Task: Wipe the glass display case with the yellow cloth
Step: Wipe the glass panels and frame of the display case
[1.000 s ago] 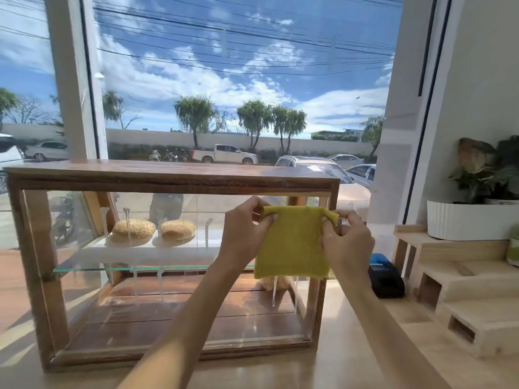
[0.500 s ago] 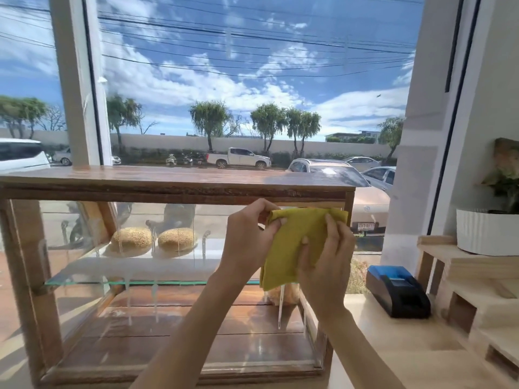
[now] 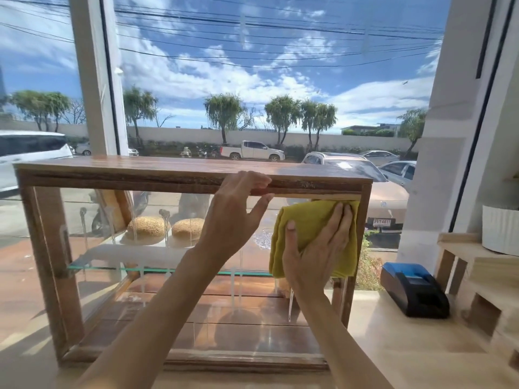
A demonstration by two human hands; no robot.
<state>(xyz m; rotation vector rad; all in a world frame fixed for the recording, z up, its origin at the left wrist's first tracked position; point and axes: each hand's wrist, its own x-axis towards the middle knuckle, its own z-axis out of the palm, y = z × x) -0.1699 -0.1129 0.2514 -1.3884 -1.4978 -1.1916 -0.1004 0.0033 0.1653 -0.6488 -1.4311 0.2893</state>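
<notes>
A wood-framed glass display case (image 3: 53,248) stands on the counter in front of me. My right hand (image 3: 316,248) presses the folded yellow cloth (image 3: 306,220) flat against the front glass at the upper right corner. My left hand (image 3: 234,214) has let go of the cloth; its fingers rest on the case's wooden top rail, spread apart. Two round buns (image 3: 146,227) lie on the glass shelf inside.
A black and blue receipt printer (image 3: 412,293) sits on the counter right of the case. Pale wooden steps (image 3: 477,276) with a white planter (image 3: 500,228) stand at far right. A large window with parked cars lies behind.
The cloth went from held up between both hands to pressed on the glass by my right hand alone. My left hand moved up to the top rail.
</notes>
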